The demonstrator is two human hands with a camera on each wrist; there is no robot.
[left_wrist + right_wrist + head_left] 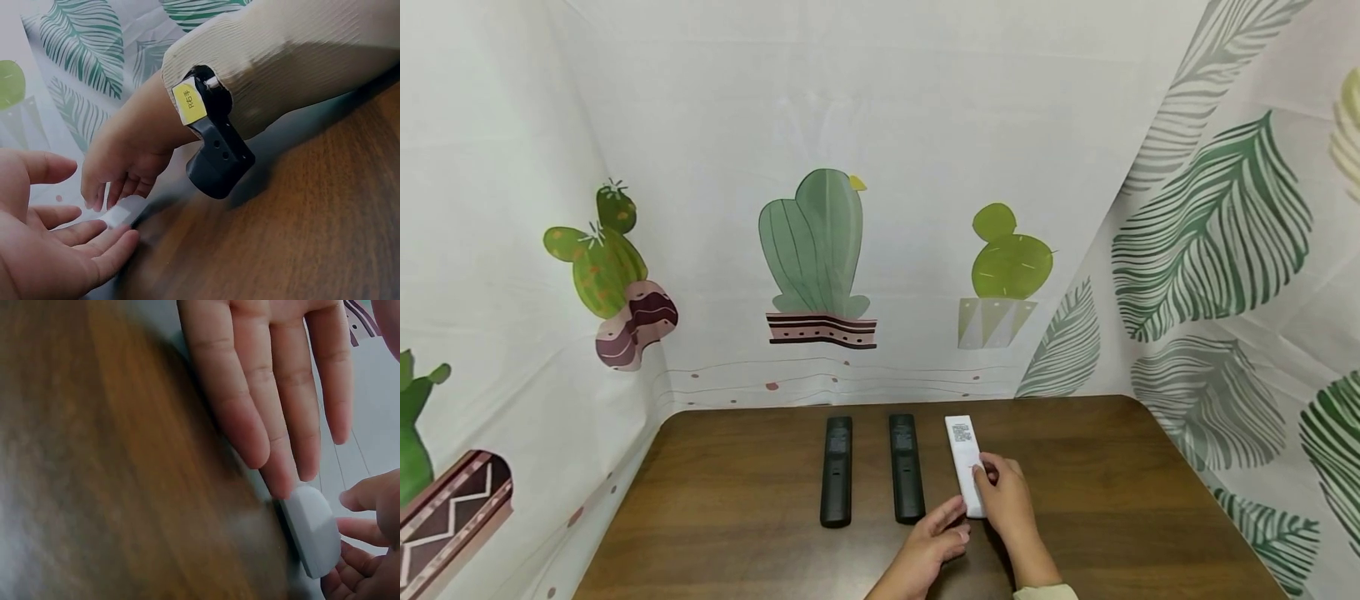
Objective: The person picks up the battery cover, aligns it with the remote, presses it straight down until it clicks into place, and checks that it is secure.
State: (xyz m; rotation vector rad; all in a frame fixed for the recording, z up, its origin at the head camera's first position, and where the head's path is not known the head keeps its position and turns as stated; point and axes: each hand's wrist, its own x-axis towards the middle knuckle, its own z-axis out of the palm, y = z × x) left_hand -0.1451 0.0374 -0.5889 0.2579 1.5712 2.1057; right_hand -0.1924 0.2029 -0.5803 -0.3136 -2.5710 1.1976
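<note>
A white remote control lies label side up on the wooden table, its near end between my two hands. My right hand holds its right edge with bent fingers, the thumb near the upper face. Beside the near end is my left hand, its fingers stretched out and the fingertips at the remote's lower left. In the right wrist view, the left fingers reach down to the white remote's end. The left wrist view shows little of the remote under the right hand.
Two black remote controls lie back side up to the left, one in the middle and one farther left. The brown table ends at a patterned white cloth. A black wrist device sits on the right forearm.
</note>
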